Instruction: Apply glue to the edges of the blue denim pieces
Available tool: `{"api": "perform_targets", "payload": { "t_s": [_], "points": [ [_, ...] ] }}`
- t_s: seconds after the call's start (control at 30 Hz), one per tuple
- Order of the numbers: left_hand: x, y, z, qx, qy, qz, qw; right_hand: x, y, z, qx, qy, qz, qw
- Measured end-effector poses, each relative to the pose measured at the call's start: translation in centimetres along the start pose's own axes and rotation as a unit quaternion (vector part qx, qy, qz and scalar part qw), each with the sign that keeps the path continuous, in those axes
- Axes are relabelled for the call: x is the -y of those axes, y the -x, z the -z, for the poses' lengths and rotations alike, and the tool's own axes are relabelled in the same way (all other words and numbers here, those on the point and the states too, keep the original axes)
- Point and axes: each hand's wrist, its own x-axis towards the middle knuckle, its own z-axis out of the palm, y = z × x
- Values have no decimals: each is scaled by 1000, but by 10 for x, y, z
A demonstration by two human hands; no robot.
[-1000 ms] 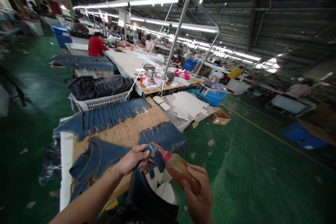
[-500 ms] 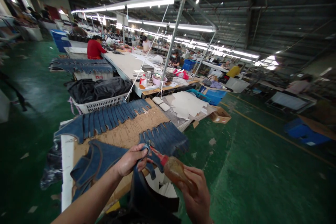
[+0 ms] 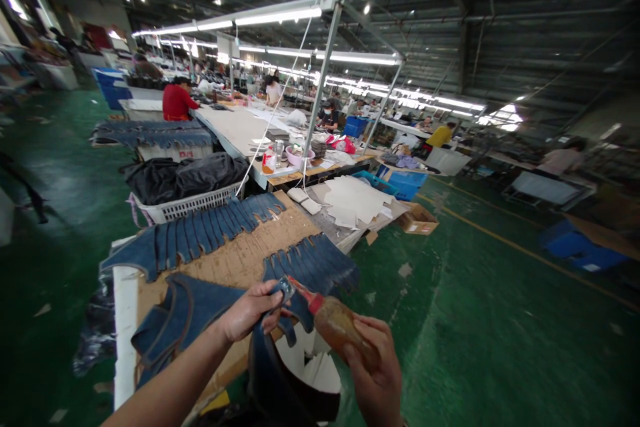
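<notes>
Fingers point(image 3: 265, 301) holding, both hands.
Left hand point(image 3: 244, 315) pinches the end of a blue piece point(image 3: 263, 360) hanging by the counter point(image 3: 220, 257); right hand point(image 3: 374, 367) grips an amber bottle point(image 3: 337, 327), red nozzle point(image 3: 306, 293) at that end.

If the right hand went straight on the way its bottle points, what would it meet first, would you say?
Probably the end of the blue piece, pinched in the left hand: the red nozzle of the bottle points there, though whether they touch is unclear.

Matt, leathery blue pieces point(image 3: 320, 263) — smooth, translucent plastic bottle point(image 3: 336, 325)
</notes>
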Motion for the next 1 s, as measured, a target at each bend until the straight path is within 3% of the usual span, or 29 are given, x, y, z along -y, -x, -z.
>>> {"api": "perform_targets", "payload": {
  "t_s": [0.13, 0.23, 0.3, 0.37, 0.47, 0.53, 0.6, 0.67, 0.8, 1.0],
  "points": [
    [-4, 0, -3, 33, -53, -5, 998, -2, -1, 2, 13, -11, -4, 1000],
    [-11, 3, -5, 54, -134, -20, 989, -5, -4, 8, -20, -14, -86, 996],
    [-20, 6, -8, 64, -242, -67, 966, -8, -6, 16, -26, -37, -160, 986],
    [-31, 9, -10, 82, -391, -170, 901, -11, -7, 24, -13, -65, -206, 976],
    [-49, 13, -9, 101, -591, -328, 730, -12, -10, 36, 13, -92, -214, 972],
    [-58, 14, -6, 89, -669, -379, 633, -11, -12, 39, 37, -102, -201, 973],
    [-62, 13, -1, 73, -712, -410, 565, -9, -14, 40, 54, -116, -190, 974],
    [-64, 13, 5, 70, -734, -432, 519, -7, -14, 39, 67, -125, -183, 973],
    [-64, 13, 12, 65, -753, -449, 477, -2, -13, 37, 114, -153, -173, 966],
    [-60, 16, 15, 62, -753, -454, 473, 1, -15, 31, 132, -177, -181, 958]
  ]
}}
